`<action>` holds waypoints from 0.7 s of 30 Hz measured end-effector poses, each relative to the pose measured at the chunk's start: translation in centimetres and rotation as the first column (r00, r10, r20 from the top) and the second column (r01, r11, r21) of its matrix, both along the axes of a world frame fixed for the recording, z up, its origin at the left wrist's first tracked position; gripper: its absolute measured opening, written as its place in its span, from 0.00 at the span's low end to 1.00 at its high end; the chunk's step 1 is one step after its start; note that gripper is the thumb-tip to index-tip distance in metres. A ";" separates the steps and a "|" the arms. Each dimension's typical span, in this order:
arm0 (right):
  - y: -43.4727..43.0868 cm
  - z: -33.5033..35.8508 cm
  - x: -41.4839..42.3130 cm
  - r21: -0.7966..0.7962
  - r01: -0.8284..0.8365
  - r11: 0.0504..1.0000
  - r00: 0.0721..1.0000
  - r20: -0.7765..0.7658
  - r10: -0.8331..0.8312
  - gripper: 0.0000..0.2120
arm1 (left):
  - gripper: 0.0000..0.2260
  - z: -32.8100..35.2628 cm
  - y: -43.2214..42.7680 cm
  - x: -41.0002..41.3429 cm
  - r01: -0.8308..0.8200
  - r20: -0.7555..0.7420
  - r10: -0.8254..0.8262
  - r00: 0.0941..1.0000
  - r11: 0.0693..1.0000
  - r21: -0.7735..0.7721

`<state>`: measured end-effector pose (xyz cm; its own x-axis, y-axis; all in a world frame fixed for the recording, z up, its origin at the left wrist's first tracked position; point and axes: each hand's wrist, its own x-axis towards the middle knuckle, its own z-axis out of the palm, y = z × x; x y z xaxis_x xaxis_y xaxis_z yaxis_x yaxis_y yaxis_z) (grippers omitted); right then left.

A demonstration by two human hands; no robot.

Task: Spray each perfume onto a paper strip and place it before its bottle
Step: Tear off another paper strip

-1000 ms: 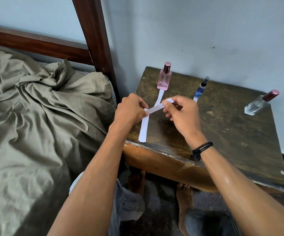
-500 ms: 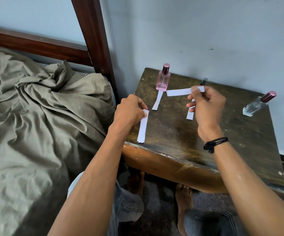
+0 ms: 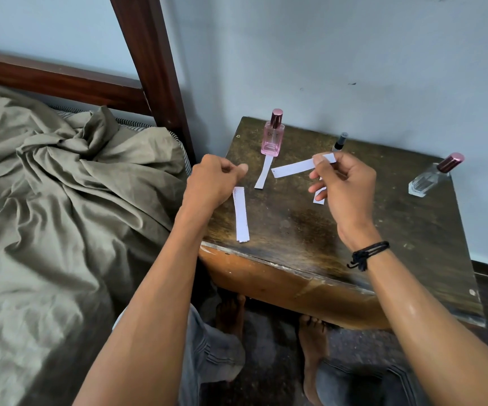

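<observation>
Nearest, the frame's lower edge cuts off the grey-trousered knees (image 3: 207,350), and the bare feet (image 3: 313,335) are dim in the shadow under the dark, worn wooden bedside table (image 3: 295,230). Both forearms reach up from below, the right wrist wearing a black cord bracelet (image 3: 368,253).

A small stack of white paper strips (image 3: 241,215) lies near the table's front left corner, just below the left hand (image 3: 213,177). That hand hovers over the table's left edge, its back to the camera. Its fingers are curled into a loose fist with nothing visible in it, though the palm side is hidden.

The right hand (image 3: 345,183) is raised above the tabletop. Its thumb and forefinger pinch one end of a long white paper strip (image 3: 298,168), which points left between the two hands.

A short strip on the table (image 3: 319,199) is mostly covered by the right hand's fingers. Another flat strip (image 3: 264,174) lies with its far end touching the base of the pink square glass perfume bottle (image 3: 272,137).

Of the slim dark-capped vial (image 3: 339,142), only the top shows behind the held strip. Far right, well apart from both hands, stands a clear glass bottle with a maroon cap (image 3: 430,178).
</observation>
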<state>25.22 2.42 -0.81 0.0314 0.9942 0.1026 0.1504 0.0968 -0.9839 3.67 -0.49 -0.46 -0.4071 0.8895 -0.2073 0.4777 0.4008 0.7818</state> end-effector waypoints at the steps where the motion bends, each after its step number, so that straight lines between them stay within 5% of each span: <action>1: -0.1 0.0 0.1 0.009 -0.005 1.000 1.000 0.001 0.005 0.04 | 0.15 0.1 0.0 0.5 0.002 0.114 -0.003 0.994 1.000 0.010; 6: -0.5 0.3 0.4 0.080 -0.069 0.994 0.997 0.035 0.066 0.03 | 0.23 1.1 0.1 3.2 0.063 0.453 -0.040 0.891 0.997 -0.037; 10: -0.9 0.4 1.2 0.128 -0.163 0.978 0.983 0.109 0.149 0.03 | 0.13 1.1 0.3 4.1 0.035 0.577 -0.012 0.816 0.999 -0.027; 13: -1.1 0.2 2.2 0.136 -0.223 0.965 0.964 0.178 0.198 0.04 | 0.03 1.0 0.4 4.2 0.007 0.614 -0.011 0.789 1.000 0.009; 17: -1.3 -0.1 4.1 0.188 -0.269 0.945 0.935 0.286 0.209 0.07 | 0.03 1.4 0.5 4.8 -0.010 0.623 -0.021 0.782 0.999 0.047; 21: -1.4 -0.1 6.5 0.265 -0.357 0.896 0.870 0.443 0.216 0.05 | 0.05 1.5 0.8 5.6 -0.012 0.470 -0.075 0.879 0.984 0.179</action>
<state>31.71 1.01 -0.93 -0.3624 0.8573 0.3656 0.4303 0.5019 -0.7503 9.25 0.33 1.08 -0.2698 0.9395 -0.2110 0.0431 0.2307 0.9721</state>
